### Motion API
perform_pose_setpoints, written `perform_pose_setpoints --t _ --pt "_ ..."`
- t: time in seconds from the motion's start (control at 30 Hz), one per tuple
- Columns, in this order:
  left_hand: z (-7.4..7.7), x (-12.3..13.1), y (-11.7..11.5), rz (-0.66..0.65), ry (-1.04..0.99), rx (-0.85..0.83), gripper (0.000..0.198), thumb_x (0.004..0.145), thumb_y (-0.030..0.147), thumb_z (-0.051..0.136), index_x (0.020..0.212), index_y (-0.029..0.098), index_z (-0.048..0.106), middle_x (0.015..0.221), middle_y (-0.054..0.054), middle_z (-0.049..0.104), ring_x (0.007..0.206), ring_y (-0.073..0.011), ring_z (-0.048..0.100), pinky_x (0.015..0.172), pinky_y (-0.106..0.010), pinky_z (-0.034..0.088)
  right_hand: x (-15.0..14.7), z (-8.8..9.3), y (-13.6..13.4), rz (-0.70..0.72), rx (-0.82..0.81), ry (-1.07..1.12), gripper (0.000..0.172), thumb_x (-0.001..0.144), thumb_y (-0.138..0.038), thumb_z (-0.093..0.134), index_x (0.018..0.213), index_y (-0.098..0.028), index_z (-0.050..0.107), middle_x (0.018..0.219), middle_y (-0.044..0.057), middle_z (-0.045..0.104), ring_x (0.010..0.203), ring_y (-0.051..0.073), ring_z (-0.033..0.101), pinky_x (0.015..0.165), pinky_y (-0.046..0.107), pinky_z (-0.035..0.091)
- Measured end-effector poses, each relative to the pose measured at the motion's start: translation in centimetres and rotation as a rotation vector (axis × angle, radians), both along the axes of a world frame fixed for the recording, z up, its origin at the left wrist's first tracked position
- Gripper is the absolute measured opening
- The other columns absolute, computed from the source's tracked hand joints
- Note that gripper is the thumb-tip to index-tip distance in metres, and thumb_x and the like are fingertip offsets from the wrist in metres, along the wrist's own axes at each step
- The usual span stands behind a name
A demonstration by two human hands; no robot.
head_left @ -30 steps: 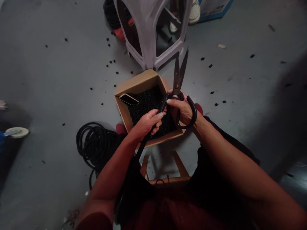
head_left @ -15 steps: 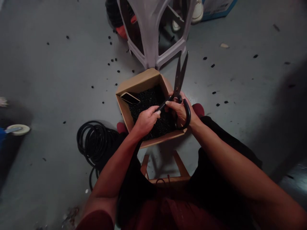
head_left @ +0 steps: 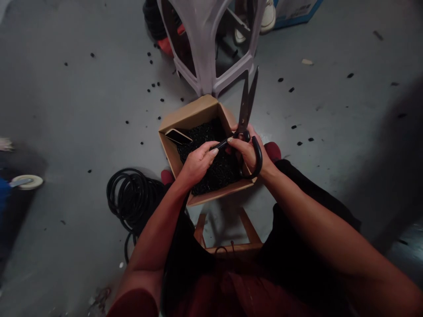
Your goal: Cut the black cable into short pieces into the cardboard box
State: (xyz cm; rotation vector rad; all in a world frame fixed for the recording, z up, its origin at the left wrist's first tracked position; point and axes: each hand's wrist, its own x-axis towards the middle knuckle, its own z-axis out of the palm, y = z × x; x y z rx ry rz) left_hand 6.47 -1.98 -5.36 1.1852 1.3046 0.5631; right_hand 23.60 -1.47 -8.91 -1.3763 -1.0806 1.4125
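My left hand (head_left: 198, 163) is closed on one end of a short black ribbed tube (head_left: 220, 145), pinched between thumb and fingers. At its other end, my right hand (head_left: 249, 147) pinches the same tube with the thumb. A pair of large dark scissors (head_left: 244, 105) with black handles also sits in my right hand, blades apart and pointing away from me. Below both hands stands an open cardboard box (head_left: 190, 113) filled with small black pieces (head_left: 218, 176). A dark, light-edged flat object (head_left: 178, 136) leans inside its left corner.
A coil of black hose (head_left: 127, 198) lies on the floor at left. Beyond the box stands a pale plastic stool (head_left: 206, 48), with a white shoe (head_left: 268, 20) and a blue box (head_left: 297, 13) behind. Small black bits (head_left: 291, 90) are scattered over the floor.
My left hand has shifted slightly left and down along with the tube, which now lies flatter. The right hand and scissors have barely moved. The view has shifted a little.
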Motion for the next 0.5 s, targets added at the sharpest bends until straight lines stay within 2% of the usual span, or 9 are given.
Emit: perform_pose_setpoints --t 0.1,0.3,0.5 --pt "0.6 -0.8 0.7 0.054 -0.015 -0.023 0.031 0.087 0.03 0.054 0.113 0.016 0.062 0.061 0.006 0.045 0.047 -0.0048 0.035 0.046 -0.019 0.028 0.2 0.4 -0.1 0.041 -0.007 -0.125 0.035 0.08 -0.041 0.057 0.109 -0.025 0.045 0.081 -0.002 0.057 0.071 0.016 0.06 0.07 0.035 0.049" --pt "3.0 -3.2 2.0 0.279 -0.137 -0.111 0.03 0.089 0.031 0.054 0.116 0.017 0.055 0.062 0.007 0.042 0.041 -0.0015 0.03 0.039 -0.015 0.017 -0.4 1.5 -1.0 0.212 -0.069 -0.289 0.043 0.079 -0.049 0.057 0.11 -0.021 0.048 0.094 0.005 0.062 0.083 0.022 0.061 0.076 0.04 0.048" --pt "3.3 -3.6 2.1 0.319 -0.237 -0.138 0.03 0.089 0.031 0.057 0.115 0.017 0.056 0.062 0.007 0.041 0.04 -0.0009 0.031 0.037 -0.014 0.017 -1.1 1.0 -2.0 0.404 -0.06 -0.31 0.056 0.078 -0.055 0.058 0.12 -0.021 0.044 0.104 0.009 0.063 0.087 0.024 0.061 0.075 0.04 0.048"
